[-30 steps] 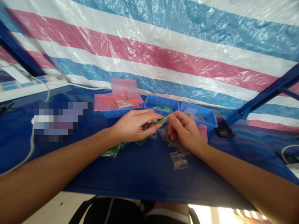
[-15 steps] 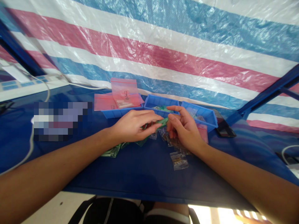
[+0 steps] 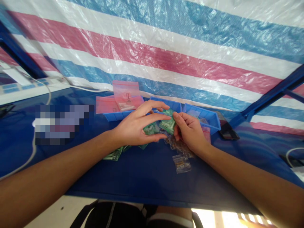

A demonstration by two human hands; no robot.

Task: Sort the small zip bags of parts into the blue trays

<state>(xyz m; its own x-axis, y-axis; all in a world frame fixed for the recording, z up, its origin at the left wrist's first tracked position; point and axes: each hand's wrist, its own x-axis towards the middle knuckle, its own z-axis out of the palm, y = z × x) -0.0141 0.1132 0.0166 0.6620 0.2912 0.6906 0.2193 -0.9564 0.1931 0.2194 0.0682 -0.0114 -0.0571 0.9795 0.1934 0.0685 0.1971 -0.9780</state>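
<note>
Between my hands is a small green plastic packet (image 3: 167, 125), pinched at its right side by my right hand (image 3: 191, 131). My left hand (image 3: 137, 122) has its fingers spread around the packet's left side, thumb apart from the fingers. Below and behind the left hand lie more green packets (image 3: 115, 154), partly hidden by it. Small clear packets with brownish contents (image 3: 181, 148) lie under my right hand. One clear packet (image 3: 181, 163) rests apart, closer to me.
Three blue bins stand along the back: a left bin (image 3: 118, 116) topped with pink zip bags (image 3: 125, 90), a middle bin (image 3: 166, 103) and a right bin (image 3: 211, 118). Right of them lies a dark phone-like object (image 3: 228, 128). A white cable (image 3: 33, 145) runs along the left.
My left hand has let go of the green packet and spread its fingers. The right fingers have closed on the packet, which now shows its broad face.
</note>
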